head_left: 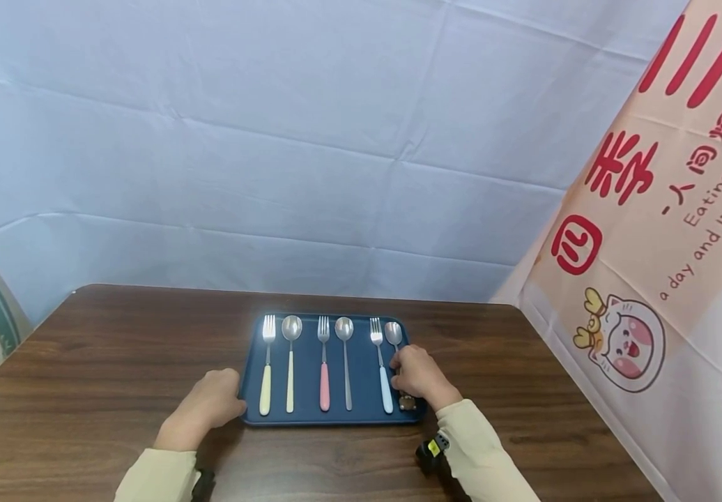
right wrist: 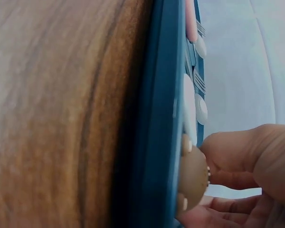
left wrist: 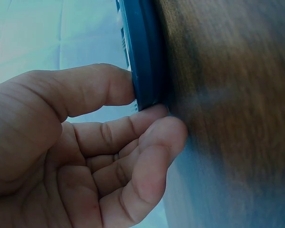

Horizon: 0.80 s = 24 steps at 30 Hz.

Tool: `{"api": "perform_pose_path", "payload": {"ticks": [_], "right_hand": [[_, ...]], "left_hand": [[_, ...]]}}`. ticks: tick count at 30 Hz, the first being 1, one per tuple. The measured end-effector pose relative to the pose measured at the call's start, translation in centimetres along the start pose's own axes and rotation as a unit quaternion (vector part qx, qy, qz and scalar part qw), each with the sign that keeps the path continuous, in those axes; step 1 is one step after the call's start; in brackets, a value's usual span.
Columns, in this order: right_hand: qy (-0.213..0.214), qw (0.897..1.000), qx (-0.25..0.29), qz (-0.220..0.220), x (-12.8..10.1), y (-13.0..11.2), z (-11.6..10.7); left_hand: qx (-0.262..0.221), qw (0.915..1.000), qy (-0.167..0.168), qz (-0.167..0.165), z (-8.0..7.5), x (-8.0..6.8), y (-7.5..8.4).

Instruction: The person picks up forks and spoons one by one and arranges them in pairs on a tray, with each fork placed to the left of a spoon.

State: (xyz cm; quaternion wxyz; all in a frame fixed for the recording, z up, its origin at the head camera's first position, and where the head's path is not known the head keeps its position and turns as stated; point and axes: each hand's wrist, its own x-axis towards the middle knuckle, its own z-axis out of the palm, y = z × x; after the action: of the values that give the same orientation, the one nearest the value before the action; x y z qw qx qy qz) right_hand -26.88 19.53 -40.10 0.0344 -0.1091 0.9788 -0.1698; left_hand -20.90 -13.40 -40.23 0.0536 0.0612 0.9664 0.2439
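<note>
A dark blue tray [head_left: 306, 390] lies on the brown table and carries a row of forks and spoons with coloured handles. My left hand [head_left: 234, 404] pinches the tray's near left corner; the left wrist view has the thumb on top of the tray's rim [left wrist: 145, 57] and fingers [left wrist: 152, 123] beneath it. My right hand [head_left: 400, 373] curls over the handle of the rightmost spoon [head_left: 394, 333], whose brown end [head_left: 407, 402] sticks out below the fingers. In the right wrist view the fingers [right wrist: 237, 152] hold that beige handle end [right wrist: 192, 178] on the tray [right wrist: 156, 118].
On the tray from the left lie a yellow-handled fork [head_left: 265, 380], a cream spoon [head_left: 290, 376], a pink fork [head_left: 324, 380], a grey spoon [head_left: 345, 362] and a blue fork [head_left: 382, 376]. Cloth backdrops stand behind and to the right of the table [head_left: 116, 348].
</note>
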Motion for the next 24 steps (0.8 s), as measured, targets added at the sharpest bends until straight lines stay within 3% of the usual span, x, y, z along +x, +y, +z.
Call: {"api": "perform_pose_path", "payload": {"ticks": [24], "right_hand": [[0.008, 1.0, 0.007, -0.004, -0.22, 0.2, 0.38]], "left_hand": [[-0.008, 1.0, -0.003, -0.004, 0.1, 0.03, 0.03]]}}
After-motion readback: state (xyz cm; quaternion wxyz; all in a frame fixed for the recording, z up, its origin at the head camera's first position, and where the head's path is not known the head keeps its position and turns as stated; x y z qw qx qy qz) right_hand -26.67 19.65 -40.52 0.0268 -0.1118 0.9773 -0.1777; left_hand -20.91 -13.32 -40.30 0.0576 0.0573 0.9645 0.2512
